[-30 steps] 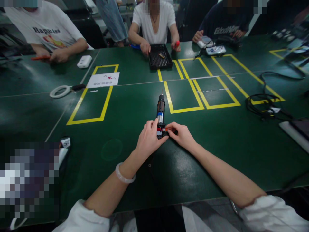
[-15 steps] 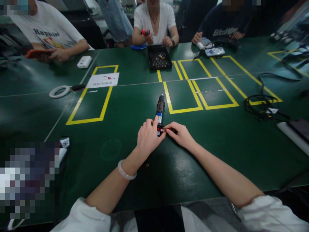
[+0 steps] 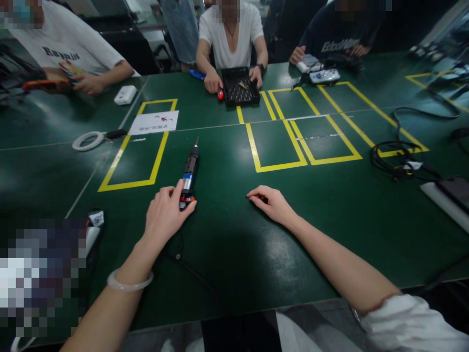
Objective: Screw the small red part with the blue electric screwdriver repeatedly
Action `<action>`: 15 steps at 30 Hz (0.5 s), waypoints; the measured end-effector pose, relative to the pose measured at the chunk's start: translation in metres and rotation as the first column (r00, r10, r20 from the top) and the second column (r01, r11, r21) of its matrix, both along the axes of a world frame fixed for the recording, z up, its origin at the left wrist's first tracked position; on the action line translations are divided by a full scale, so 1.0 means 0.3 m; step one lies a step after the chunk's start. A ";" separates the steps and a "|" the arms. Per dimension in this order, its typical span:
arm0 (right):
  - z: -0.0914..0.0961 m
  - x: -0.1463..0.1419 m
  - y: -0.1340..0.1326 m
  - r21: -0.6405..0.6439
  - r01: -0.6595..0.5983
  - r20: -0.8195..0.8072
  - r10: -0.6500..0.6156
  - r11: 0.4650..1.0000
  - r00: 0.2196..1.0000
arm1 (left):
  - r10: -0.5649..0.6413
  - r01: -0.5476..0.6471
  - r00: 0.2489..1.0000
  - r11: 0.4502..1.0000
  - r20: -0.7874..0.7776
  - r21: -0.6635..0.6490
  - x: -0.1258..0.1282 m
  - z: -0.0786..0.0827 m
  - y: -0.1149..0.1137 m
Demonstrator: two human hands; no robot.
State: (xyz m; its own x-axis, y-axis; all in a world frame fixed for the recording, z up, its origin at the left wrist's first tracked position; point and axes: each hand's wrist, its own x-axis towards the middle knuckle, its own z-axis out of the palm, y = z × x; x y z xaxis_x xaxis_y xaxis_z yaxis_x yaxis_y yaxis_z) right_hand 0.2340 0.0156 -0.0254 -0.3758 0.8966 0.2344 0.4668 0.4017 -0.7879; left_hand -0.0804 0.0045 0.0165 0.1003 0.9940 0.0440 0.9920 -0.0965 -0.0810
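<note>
Left hand (image 3: 166,212) pinches red-and-black rear end of slim black-blue-silver electric screwdriver (image 3: 189,171), thumb and index finger closed on it. Tool lies on dark green table (image 3: 227,244), tip pointing away, just right of yellow tape rectangle (image 3: 161,149). Right hand (image 3: 273,203) well apart, palm down, fingers loosely curled, holding nothing. 1 co-worker's 2 hands flank black plastic tray (image 3: 242,88) at far edge.

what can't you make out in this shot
Head view only:
Near end of the screwdriver: covered by the left hand.
Whether the right hand holds anything: its curled fingers hide that.
Print on the paper: too small.
Contents of the black tray: too small.
Lower left corner: blurred out.
</note>
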 end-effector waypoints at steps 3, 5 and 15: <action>0.002 -0.002 0.001 -0.005 -0.003 0.010 0.003 1.000 1.000 | 0.094 -0.096 0.992 0.995 -0.082 -0.020 -0.120 0.017 0.010; 0.004 -0.003 0.000 -0.009 -0.002 0.012 0.002 1.000 1.000 | 0.147 -0.153 0.979 0.988 -0.138 -0.028 -0.194 0.028 0.018; 0.002 -0.004 -0.002 -0.009 -0.005 0.040 0.006 1.000 0.999 | 0.293 -0.332 0.909 0.939 -0.295 -0.090 -0.446 0.058 0.076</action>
State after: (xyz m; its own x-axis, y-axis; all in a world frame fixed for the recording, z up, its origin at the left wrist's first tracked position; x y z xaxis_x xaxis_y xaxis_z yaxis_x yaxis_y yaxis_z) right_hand 0.2328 0.0150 -0.0247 -0.3896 0.8965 0.2110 0.4959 0.3972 -0.7722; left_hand -0.2144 0.0274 0.0340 -0.2277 0.9706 -0.0777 0.9138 0.1855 -0.3614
